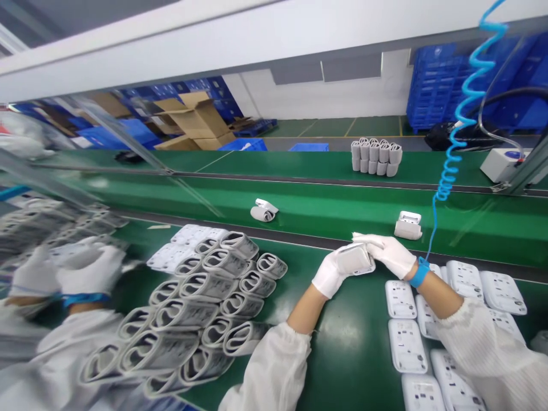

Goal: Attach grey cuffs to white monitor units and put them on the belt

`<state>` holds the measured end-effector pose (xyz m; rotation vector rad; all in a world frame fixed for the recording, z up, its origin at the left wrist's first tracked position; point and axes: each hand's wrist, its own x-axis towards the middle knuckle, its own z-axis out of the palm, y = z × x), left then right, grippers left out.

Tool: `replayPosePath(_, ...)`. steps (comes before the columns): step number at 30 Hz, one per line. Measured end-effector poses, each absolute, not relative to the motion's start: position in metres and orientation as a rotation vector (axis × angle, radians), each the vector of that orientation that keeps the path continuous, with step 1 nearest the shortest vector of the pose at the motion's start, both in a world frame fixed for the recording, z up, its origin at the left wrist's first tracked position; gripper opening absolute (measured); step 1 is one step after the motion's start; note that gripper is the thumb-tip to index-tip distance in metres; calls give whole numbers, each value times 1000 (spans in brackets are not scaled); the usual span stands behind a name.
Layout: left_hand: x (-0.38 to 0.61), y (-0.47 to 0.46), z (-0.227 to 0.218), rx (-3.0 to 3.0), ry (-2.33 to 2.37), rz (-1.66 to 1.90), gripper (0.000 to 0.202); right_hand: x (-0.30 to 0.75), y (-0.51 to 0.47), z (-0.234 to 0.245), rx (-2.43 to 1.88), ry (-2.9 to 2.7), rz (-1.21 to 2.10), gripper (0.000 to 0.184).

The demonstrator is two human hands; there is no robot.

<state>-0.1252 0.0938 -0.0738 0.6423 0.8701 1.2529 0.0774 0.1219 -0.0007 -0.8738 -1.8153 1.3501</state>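
Observation:
In white gloves, my left hand (329,275) grips a wrist blood pressure monitor (356,260) with a pale cuff wrapped against its white casing. My right hand (396,255), with a blue band at the wrist, reaches over from the other side; its fingers lie on the top and right edge of the same monitor. Right of the hands lie several white monitor casings (406,345) on the green bench. To the left, rolled grey cuffs (186,314) stand in rows. The hidden underside of the held monitor cannot be made out.
Two assembled monitors, one at left (263,211) and one at right (408,225), sit on the green conveyor belt (325,208). A blue coiled hose (462,108) hangs at right. A co-worker's gloved hands (89,268) work at left. Stacked cuffs (377,156) stand on the far shelf.

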Motion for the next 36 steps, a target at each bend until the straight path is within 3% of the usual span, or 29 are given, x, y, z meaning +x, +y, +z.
replayPosePath(2, -126, 97, -76, 691, 906, 1239, 36, 80, 125, -3, -878, -1829, 1399, 47)
replayPosePath(7, -128, 101, -81, 806, 948, 1235, 34, 78, 130, -22, -765, -1731, 1583, 69)
replayPosePath(14, -131, 103, -83, 877, 980, 1239, 35, 74, 131, -33, -922, -1849, 1301, 57)
replayPosePath(21, -130, 102, -77, 921, 1002, 1256, 34, 79, 137, -38, -854, -1731, 1534, 70)
replayPosePath(27, -133, 97, -75, 1028, 990, 1242, 41, 80, 138, -43, -861, -1556, 1706, 65)
replayPosePath(36, -131, 91, -68, 1066, 980, 1291, 39, 75, 138, -54, -897, -1636, 1529, 69)
